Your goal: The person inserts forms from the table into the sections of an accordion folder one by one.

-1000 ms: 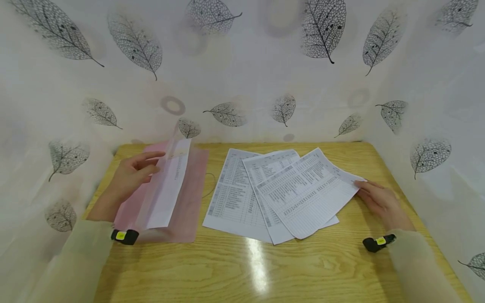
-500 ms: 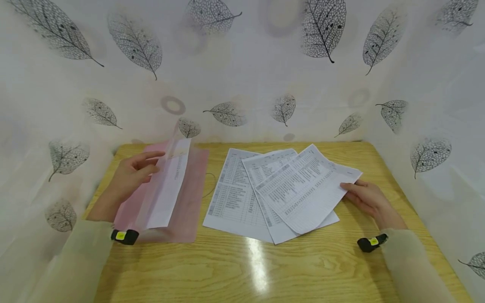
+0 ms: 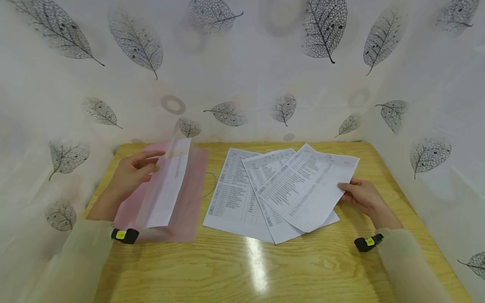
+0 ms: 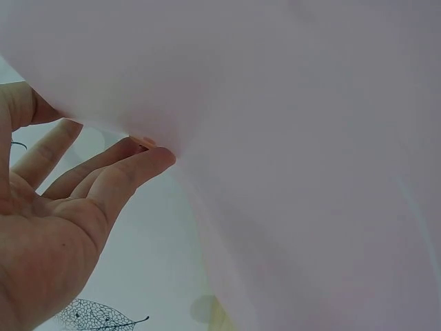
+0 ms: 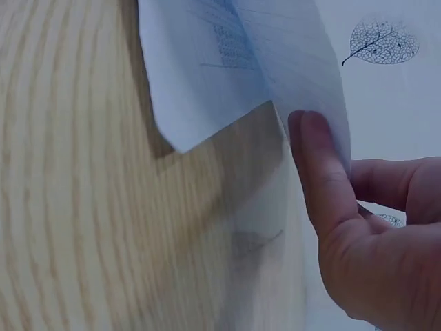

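Observation:
My left hand [image 3: 130, 174] pinches the raised edge of the translucent pink cover of a file folder [image 3: 195, 189] lying at the left. A white sheet [image 3: 172, 193] leans against this lifted cover. In the left wrist view the pink cover [image 4: 296, 138] fills most of the picture, its edge between thumb and fingers. With thumb and fingers, my right hand [image 3: 367, 198] grips the right side of a printed sheet [image 3: 314, 185], which is tilted up over a second printed sheet [image 3: 265, 166]. The right wrist view shows the held sheet [image 5: 296, 55] bent, its near corner close to the table.
A third printed sheet [image 3: 235, 195] lies flat under the second one's left side. The wooden table [image 3: 212, 269] is enclosed by a white curtain [image 3: 242, 63] with leaf prints. A thin looped thread [image 3: 212, 183] shows beside the folder. Each wrist wears a black band [image 3: 126, 236].
My right hand has moved left, shifting the top sheet leftward and turning it so its right corner rises. My left hand and the folder stay as they were.

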### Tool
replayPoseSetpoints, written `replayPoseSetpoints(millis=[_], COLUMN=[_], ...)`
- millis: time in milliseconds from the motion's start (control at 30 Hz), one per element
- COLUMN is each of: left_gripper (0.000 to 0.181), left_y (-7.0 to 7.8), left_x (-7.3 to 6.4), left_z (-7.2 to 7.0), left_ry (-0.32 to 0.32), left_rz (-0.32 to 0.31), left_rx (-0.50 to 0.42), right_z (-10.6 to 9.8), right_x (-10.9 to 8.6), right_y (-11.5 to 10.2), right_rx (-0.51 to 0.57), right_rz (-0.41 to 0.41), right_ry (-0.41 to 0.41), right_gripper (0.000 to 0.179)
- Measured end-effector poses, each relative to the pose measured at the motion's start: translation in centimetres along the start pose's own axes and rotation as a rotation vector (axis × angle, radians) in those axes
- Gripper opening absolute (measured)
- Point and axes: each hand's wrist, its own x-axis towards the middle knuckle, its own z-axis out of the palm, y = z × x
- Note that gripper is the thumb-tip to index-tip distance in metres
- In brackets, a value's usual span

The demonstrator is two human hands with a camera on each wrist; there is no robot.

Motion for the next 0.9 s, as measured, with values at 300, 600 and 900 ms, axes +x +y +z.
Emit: replayPoseSetpoints(millis=[300, 600, 900], left_gripper=[0.044, 0.045, 0.046], left_y=[-0.1, -0.1, 0.1], left_x=[0.2, 0.4, 0.4], left_z=[-0.1, -0.1, -0.1], left_ry=[-0.011, -0.015, -0.035], left_rz=[-0.008, -0.015, 0.001], left_rx=[-0.006, 0.001, -0.014], right_z=[1.8, 5.4, 10.2], right_x=[-0.1, 1.1, 3.0], right_y=[-1.5, -3.1, -4.1], right_rx=[0.193, 0.191, 0.202], right_rz=[-0.037, -0.027, -0.075], right_ry=[-0.073, -0.127, -0.189], right_gripper=[0.011, 0.027, 0.048])
